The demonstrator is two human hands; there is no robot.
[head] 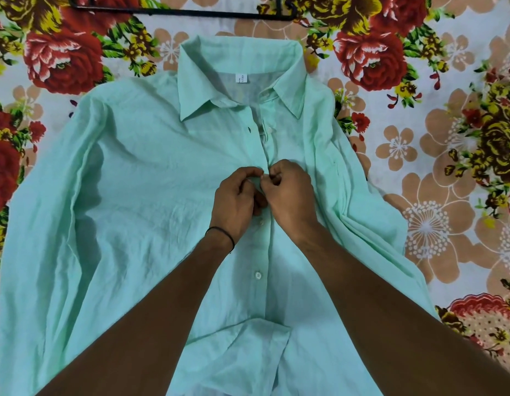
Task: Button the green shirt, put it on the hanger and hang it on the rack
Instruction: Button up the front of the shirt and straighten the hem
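Note:
The light green shirt lies flat, front up, on a flowered bedsheet, collar away from me. My left hand pinches the left edge of the front placket at chest height. My right hand pinches the right edge at the same spot, fingertips touching the left hand's. Below my hands two white buttons sit closed. Above my hands the placket gapes open, with one button and a buttonhole apart. A black hanger lies beyond the collar at the top edge of the view. No rack is in view.
The flowered bedsheet spreads on all sides of the shirt. Both sleeves lie along the shirt's sides, and one cuff is folded across the lower front.

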